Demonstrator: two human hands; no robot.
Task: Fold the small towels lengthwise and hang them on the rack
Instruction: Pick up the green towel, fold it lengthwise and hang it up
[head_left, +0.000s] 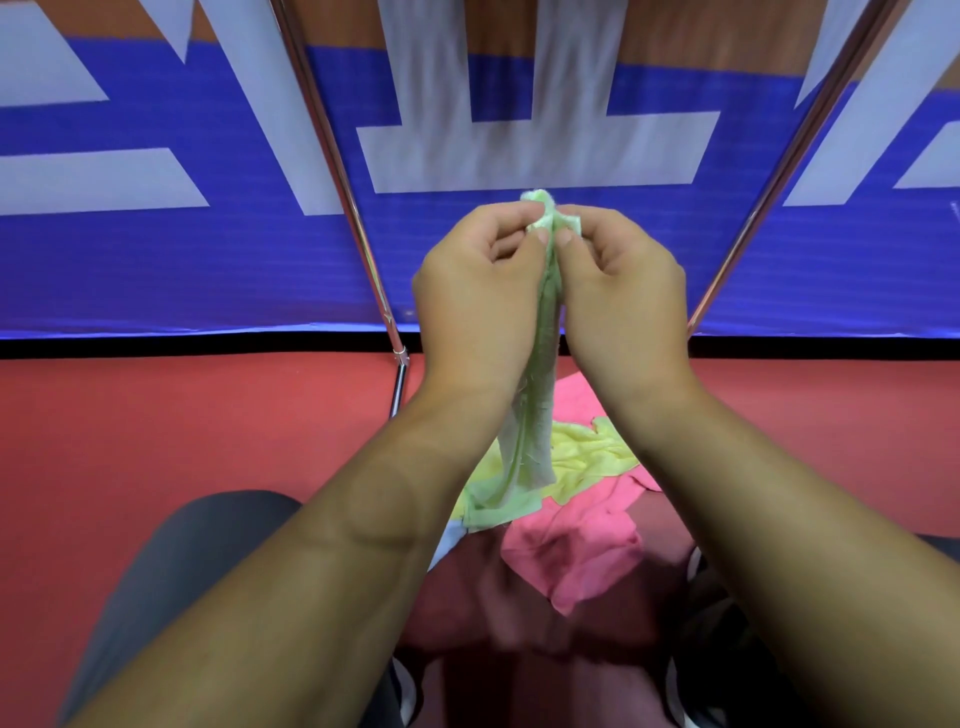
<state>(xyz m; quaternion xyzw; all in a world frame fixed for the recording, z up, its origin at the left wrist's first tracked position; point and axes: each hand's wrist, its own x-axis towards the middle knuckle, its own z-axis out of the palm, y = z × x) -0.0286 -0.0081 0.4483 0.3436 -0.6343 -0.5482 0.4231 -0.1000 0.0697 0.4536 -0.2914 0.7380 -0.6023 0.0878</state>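
Both hands, left hand (480, 280) and right hand (621, 286), pinch the green towel's (524, 441) top edge; it hangs down between the wrists.

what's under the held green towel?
Below the green towel, pinched by left hand and right hand: a yellow towel on pink towels. Its lower end hides part of the pile.

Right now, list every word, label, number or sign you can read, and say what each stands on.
No text reads whole.
On the blue fabric banner: large white strokes, cropped by the frame, unreadable.
On the pale green cloth towel, pink cloth towel and yellow cloth towel: no label or print shows.
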